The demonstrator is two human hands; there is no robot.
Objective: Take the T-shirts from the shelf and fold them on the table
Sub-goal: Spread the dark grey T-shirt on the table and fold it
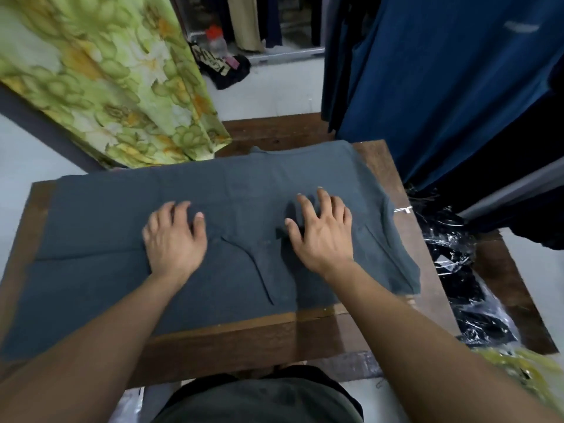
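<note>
1. Grey T-shirt (pixel 128 227) spread flat across the wooden table (pixel 232 343), right under both hands.
2. Left hand (pixel 174 242) lies on the cloth, fingers bent a little at the tips, pressing down, not gripping.
3. Right hand (pixel 320 236) lies flat on the shirt, fingers spread and straight, palm down.
4. A curved seam runs between the two hands.
5. A white tag (pixel 403 210) pokes out just past the right hand, at the shirt's edge.
6. Green flowered fabric (pixel 100 77) hangs beyond the left hand; blue clothes (pixel 442 87) hang beyond the right.
</note>
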